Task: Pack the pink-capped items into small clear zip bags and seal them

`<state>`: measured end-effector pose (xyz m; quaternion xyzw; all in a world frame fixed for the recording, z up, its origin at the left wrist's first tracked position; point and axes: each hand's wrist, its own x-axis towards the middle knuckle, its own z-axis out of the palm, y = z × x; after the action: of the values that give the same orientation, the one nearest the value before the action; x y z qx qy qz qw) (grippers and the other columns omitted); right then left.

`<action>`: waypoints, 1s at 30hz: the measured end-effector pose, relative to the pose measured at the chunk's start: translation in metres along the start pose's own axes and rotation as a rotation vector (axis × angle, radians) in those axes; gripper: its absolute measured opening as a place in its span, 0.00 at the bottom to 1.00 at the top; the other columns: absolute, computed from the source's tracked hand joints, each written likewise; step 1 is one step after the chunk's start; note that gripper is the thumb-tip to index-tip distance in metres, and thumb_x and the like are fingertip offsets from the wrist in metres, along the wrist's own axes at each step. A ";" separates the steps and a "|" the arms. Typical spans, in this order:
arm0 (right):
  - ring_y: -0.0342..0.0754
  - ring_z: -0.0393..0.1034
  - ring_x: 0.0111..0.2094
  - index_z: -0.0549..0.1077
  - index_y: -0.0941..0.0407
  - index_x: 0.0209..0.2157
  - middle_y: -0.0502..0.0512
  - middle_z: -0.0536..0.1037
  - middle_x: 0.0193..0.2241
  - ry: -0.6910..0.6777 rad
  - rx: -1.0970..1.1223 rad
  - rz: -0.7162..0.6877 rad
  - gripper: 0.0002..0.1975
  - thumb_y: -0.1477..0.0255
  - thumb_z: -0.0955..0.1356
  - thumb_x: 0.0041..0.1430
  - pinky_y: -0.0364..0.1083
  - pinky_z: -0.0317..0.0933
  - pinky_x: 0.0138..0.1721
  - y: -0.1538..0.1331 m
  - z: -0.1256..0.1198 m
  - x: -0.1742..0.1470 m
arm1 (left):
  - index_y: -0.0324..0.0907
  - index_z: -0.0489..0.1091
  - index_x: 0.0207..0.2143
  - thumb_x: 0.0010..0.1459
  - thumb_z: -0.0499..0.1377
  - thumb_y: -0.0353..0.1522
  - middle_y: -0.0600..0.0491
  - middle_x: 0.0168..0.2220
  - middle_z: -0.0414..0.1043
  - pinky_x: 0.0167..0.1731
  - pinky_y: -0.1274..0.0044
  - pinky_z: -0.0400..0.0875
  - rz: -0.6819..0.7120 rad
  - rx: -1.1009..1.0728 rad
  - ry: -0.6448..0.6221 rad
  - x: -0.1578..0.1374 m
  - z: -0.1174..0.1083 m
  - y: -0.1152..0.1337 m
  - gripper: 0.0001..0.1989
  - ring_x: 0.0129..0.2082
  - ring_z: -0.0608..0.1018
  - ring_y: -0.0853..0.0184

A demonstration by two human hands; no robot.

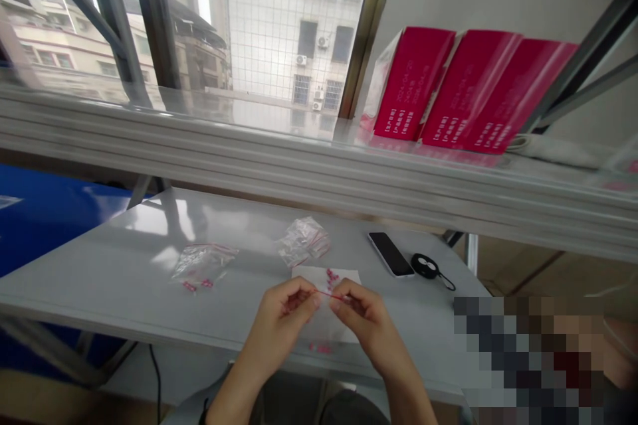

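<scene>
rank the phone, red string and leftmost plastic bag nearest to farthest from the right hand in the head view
1. Red string: held in the right hand
2. Phone: ahead, to its right
3. Leftmost plastic bag: far to its left

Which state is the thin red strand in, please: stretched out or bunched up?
Stretched out, where it shows: the thin red strand runs nearly straight across the gap between the left hand and the right hand.

Thin red string (325,293), straight between both hands (284,319) (366,315)
</scene>
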<state>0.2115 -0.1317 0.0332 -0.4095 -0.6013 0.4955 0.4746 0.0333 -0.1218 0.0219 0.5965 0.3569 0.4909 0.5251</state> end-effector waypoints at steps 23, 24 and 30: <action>0.42 0.55 0.26 0.67 0.56 0.25 0.45 0.62 0.23 0.018 -0.120 -0.027 0.17 0.60 0.71 0.61 0.43 0.50 0.28 0.016 -0.017 -0.004 | 0.40 0.71 0.28 0.62 0.61 0.41 0.56 0.25 0.66 0.31 0.78 0.61 0.019 0.099 0.016 -0.002 -0.014 -0.004 0.15 0.29 0.67 0.69; 0.42 0.55 0.26 0.67 0.56 0.25 0.45 0.62 0.23 0.019 -0.123 -0.037 0.17 0.60 0.71 0.61 0.43 0.50 0.28 0.016 -0.016 -0.003 | 0.40 0.72 0.28 0.62 0.61 0.41 0.56 0.25 0.66 0.31 0.78 0.61 0.020 0.112 0.014 -0.003 -0.015 -0.002 0.15 0.29 0.68 0.69; 0.42 0.55 0.25 0.71 0.56 0.26 0.46 0.63 0.22 0.090 -0.114 -0.043 0.17 0.58 0.71 0.59 0.42 0.51 0.27 0.018 -0.018 -0.002 | 0.42 0.73 0.30 0.65 0.58 0.42 0.56 0.27 0.68 0.33 0.78 0.63 0.071 0.292 0.060 -0.011 -0.049 0.025 0.15 0.31 0.70 0.67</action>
<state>0.2296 -0.1269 0.0161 -0.4444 -0.6153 0.4313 0.4877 -0.0187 -0.1237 0.0420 0.6637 0.4190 0.4697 0.4042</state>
